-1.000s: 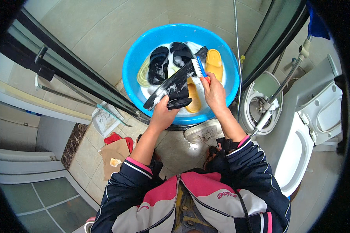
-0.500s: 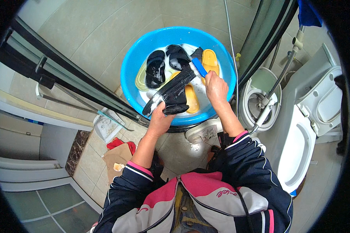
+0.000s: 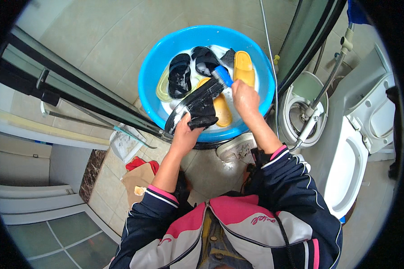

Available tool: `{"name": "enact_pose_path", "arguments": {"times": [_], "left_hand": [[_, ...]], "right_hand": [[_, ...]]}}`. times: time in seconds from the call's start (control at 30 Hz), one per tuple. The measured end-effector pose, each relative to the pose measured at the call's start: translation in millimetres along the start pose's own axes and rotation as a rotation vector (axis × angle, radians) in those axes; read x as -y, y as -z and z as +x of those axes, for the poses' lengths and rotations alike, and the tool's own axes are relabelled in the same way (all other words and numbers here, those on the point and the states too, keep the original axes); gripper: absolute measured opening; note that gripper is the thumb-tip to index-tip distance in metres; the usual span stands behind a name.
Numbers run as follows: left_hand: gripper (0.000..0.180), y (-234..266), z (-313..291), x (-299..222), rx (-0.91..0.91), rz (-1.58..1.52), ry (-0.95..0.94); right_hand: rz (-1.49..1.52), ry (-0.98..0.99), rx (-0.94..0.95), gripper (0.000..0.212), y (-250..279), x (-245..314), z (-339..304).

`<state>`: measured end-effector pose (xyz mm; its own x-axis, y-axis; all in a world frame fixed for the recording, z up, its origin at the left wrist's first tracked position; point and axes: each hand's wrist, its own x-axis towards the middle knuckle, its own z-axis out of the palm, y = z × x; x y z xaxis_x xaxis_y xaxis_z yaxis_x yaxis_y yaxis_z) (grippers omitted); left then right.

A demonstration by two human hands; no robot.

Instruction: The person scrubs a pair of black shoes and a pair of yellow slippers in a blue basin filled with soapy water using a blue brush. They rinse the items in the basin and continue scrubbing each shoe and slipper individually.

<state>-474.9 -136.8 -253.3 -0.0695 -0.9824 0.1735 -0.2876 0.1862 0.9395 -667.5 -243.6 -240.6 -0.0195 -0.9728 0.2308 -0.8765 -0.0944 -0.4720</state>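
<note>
My left hand (image 3: 185, 133) grips a wet black sandal (image 3: 199, 104) by its heel end, tilted above the basin, with foam on its sole edge and straps. Closed round a blue scrubbing brush (image 3: 222, 77), my right hand (image 3: 246, 99) presses it to the sandal's far end. Both are over a large blue basin (image 3: 144, 92) of sudsy water. In it lie black sandals (image 3: 180, 75), a yellow slipper (image 3: 243, 67), another yellow slipper (image 3: 223, 112) partly under the held sandal, and a pale green slipper (image 3: 162, 88) mostly covered by a black one.
A white shoe (image 3: 236, 149) stands on the tiles by the basin's near rim. To the right are a mop bucket (image 3: 296, 114) with a mop and a white toilet (image 3: 345, 170). A dustpan (image 3: 125, 142), cardboard (image 3: 137, 179) and a red cloth (image 3: 141, 165) lie left. Glass door frames flank the basin.
The brush has shifted slightly left and tipped over on the sandal's far end, my right hand moving with it. My left hand keeps its hold on the sandal. The view has shifted slightly.
</note>
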Motion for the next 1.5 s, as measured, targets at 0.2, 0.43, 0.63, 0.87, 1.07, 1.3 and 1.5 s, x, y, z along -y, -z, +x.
{"name": "enact_pose_path", "arguments": {"times": [0.2,0.43,0.63,0.87,1.07,1.3,1.5], "left_hand": [[0.04,-4,3,-4,0.027,-0.124,0.116],[0.039,-1,8,-16,-0.031,-0.232,0.026],[0.036,-4,10,-8,0.015,-0.218,0.138],[0.042,-9,11,-16,0.008,-0.306,0.094],[0.049,-27,19,5,-0.138,-0.342,-0.029],[0.041,-35,14,-4,-0.152,0.112,-0.016],[0.049,-21,21,0,-0.167,-0.112,-0.112]], "right_hand": [[0.094,0.456,0.004,0.025,3,28,-32],[-0.08,0.189,-0.007,0.028,11,11,-7],[-0.007,0.65,0.028,0.025,22,32,-39],[-0.027,0.281,0.061,0.036,20,13,-17],[0.446,-0.061,0.116,0.058,17,13,-13],[0.86,-0.312,0.478,0.045,10,33,-37],[1.211,-0.566,0.697,0.021,16,27,-33]]}}
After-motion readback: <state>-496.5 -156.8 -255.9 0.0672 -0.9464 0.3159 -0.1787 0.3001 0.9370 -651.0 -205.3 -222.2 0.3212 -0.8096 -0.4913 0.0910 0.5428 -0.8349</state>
